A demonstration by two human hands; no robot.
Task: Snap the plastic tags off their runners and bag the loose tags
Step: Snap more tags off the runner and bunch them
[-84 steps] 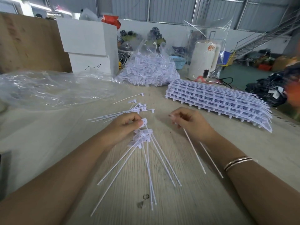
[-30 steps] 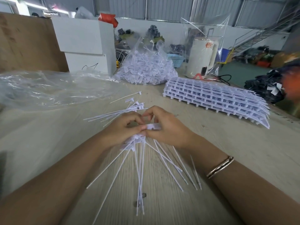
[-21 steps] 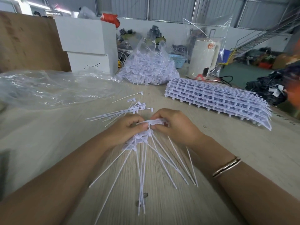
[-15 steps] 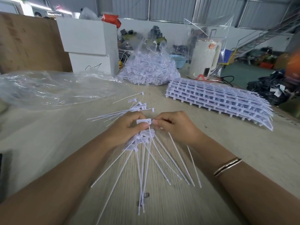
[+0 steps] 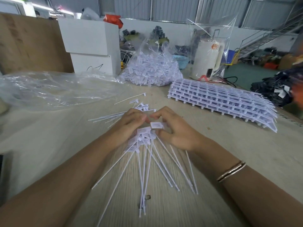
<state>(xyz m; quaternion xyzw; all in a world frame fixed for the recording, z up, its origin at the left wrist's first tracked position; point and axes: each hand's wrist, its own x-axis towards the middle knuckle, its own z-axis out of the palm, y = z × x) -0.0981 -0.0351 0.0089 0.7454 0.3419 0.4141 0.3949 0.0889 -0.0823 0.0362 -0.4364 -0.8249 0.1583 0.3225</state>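
Single head-worn view, forward-down, close over the table [image 5: 49, 145]

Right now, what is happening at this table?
A person is gathering loose white tags into a bunch: the left hand grips the tag heads, and the right hand adds one more tag. A clear bag of finished tags and a stack of uncut runners wait behind.

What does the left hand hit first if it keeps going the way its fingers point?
The left hand points up and right toward the right hand. It would most likely meet the tag head pinched there, then the right fingertips. Depth is unclear, but they look nearly touching.
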